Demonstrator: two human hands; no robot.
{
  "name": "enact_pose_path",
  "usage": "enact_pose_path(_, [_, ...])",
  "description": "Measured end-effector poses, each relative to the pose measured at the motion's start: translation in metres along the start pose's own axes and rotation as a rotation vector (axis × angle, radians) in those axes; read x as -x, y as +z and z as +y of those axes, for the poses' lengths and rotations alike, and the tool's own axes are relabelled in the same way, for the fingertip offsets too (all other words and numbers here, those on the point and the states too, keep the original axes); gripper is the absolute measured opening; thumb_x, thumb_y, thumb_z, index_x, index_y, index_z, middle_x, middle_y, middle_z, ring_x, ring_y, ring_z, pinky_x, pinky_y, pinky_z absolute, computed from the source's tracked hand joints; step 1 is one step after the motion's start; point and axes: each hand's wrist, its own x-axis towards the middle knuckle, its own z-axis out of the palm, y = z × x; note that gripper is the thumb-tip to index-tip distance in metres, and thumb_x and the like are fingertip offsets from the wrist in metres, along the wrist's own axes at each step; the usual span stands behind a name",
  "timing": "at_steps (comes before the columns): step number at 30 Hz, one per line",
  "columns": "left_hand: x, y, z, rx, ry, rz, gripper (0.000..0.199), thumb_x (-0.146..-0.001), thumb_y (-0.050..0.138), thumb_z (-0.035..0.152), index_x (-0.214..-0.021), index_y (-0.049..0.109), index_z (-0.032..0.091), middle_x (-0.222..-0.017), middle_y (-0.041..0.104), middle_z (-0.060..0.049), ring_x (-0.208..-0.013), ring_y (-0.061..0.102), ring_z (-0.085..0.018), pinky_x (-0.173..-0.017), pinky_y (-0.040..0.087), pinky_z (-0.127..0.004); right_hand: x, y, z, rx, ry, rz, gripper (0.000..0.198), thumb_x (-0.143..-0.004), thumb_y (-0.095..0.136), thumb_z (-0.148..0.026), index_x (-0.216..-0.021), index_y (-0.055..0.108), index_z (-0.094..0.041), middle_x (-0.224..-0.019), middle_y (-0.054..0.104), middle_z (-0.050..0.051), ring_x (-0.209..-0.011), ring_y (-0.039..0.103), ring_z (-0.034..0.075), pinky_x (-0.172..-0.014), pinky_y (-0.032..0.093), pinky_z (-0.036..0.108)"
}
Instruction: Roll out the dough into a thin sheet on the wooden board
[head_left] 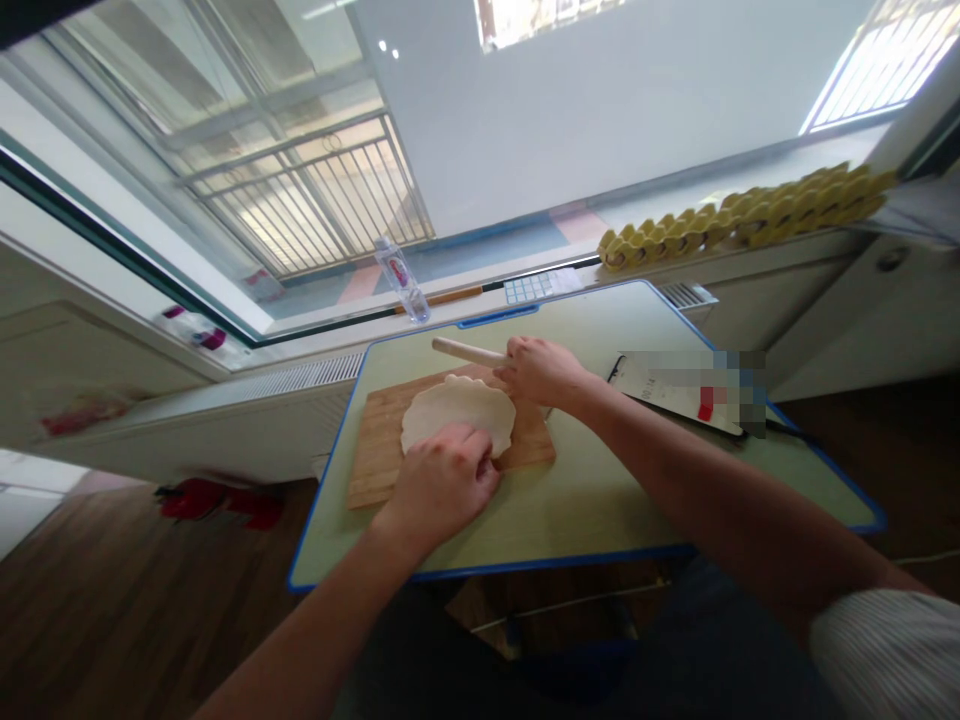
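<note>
A flat, pale round of dough [454,405] with a wavy rim lies on a wooden cutting board [375,470]. My left hand [450,480] is at the dough's near edge, its fingers curled and pinching that edge. Wrapped around one end of a light wooden rolling pin [469,351] is my right hand [541,372], over the board's far right part. The pin points left, beyond the dough's far edge. My right palm hides its other end.
The board rests on a pale green table with a blue rim [555,560]. A tablet-like device [667,395] lies at the right. Behind, the sill holds a clear bottle [403,280], a blue-and-white grid sheet [529,289] and yellow egg trays [735,222].
</note>
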Motion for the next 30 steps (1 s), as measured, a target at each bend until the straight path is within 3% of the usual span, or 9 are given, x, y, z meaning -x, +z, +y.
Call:
enact_pose_path(3, [0.012,-0.004,-0.005,0.119,0.065,-0.027,0.010,-0.091,0.062,0.028,-0.086,0.070,0.026,-0.091,0.075,-0.006,-0.092,0.069,-0.025,-0.083,0.055,-0.038,0.003,-0.011,-0.001,0.008,0.010,-0.068,0.030,-0.100,0.056,-0.045,-0.107,0.070,-0.020,-0.112,0.078,0.015,-0.099,0.074,0.029,-0.075,0.051,0.033])
enact_pose_path(6, [0.007,-0.001,-0.038,0.348,0.074,0.008,0.016,-0.092,0.064,0.038,-0.093,0.075,0.027,-0.101,0.078,-0.004,-0.099,0.071,-0.024,-0.093,0.056,-0.038,0.005,-0.014,-0.003,0.009,0.043,-0.085,0.035,-0.100,0.054,-0.050,-0.108,0.071,-0.021,-0.110,0.079,0.014,-0.098,0.074,0.030,-0.073,0.051,0.034])
enact_pose_path(10, [-0.031,0.025,-0.118,0.393,-0.280,0.251,0.039,-0.095,0.054,0.044,-0.120,0.074,0.023,-0.131,0.074,-0.008,-0.130,0.063,-0.028,-0.117,0.045,-0.045,0.004,-0.008,-0.002,0.005,0.017,-0.037,0.037,-0.100,0.053,-0.052,-0.113,0.070,-0.022,-0.117,0.076,0.014,-0.102,0.072,0.030,-0.076,0.052,0.035])
enact_pose_path(12, [-0.050,0.041,-0.153,0.413,-0.390,0.236,0.051,-0.094,0.053,0.042,-0.137,0.067,0.018,-0.150,0.063,-0.011,-0.144,0.054,-0.027,-0.125,0.037,-0.044,0.002,-0.004,0.000,0.013,-0.022,-0.030,0.035,-0.100,0.054,-0.050,-0.114,0.070,-0.022,-0.120,0.075,0.013,-0.106,0.070,0.029,-0.080,0.052,0.036])
enact_pose_path(14, [-0.059,0.052,-0.172,0.492,-0.419,0.196,0.054,-0.094,0.051,0.042,-0.139,0.066,0.016,-0.152,0.062,-0.011,-0.144,0.054,-0.025,-0.125,0.037,-0.040,0.001,-0.003,0.002,0.038,-0.070,-0.024,0.033,-0.099,0.056,-0.049,-0.113,0.070,-0.023,-0.120,0.074,0.012,-0.109,0.069,0.029,-0.085,0.051,0.035])
enact_pose_path(17, [-0.056,0.058,-0.172,0.601,-0.400,0.165,0.051,-0.094,0.049,0.044,-0.132,0.070,0.016,-0.143,0.069,-0.010,-0.137,0.061,-0.024,-0.122,0.040,-0.036,0.001,-0.005,0.003,0.053,-0.125,-0.012,0.031,-0.097,0.061,-0.049,-0.110,0.072,-0.023,-0.117,0.074,0.011,-0.109,0.067,0.028,-0.085,0.049,0.033])
enact_pose_path(21, [-0.039,0.056,-0.148,0.658,-0.385,0.151,0.045,-0.093,0.050,0.040,-0.126,0.073,0.018,-0.136,0.073,-0.007,-0.129,0.066,-0.024,-0.118,0.045,-0.036,0.003,-0.014,0.005,0.014,-0.167,-0.067,0.026,-0.092,0.066,-0.046,-0.103,0.075,-0.025,-0.108,0.076,0.007,-0.096,0.069,0.024,-0.075,0.046,0.030])
enact_pose_path(27, [-0.016,0.055,-0.131,0.665,-0.408,0.224,0.043,-0.090,0.049,0.030,-0.122,0.074,0.017,-0.133,0.074,-0.008,-0.127,0.066,-0.024,-0.119,0.045,-0.040,0.017,-0.024,0.009,-0.014,-0.280,-0.182,0.021,-0.087,0.074,-0.044,-0.098,0.076,-0.027,-0.094,0.075,0.001,-0.084,0.066,0.021,-0.070,0.044,0.029])
enact_pose_path(30, [-0.003,0.052,-0.123,0.652,-0.430,0.319,0.042,-0.090,0.048,0.028,-0.122,0.074,0.017,-0.132,0.074,-0.009,-0.126,0.065,-0.025,-0.119,0.046,-0.041,0.034,-0.023,0.004,-0.035,-0.348,-0.198,0.024,-0.090,0.073,-0.047,-0.102,0.076,-0.026,-0.101,0.074,0.004,-0.093,0.066,0.023,-0.079,0.047,0.031])
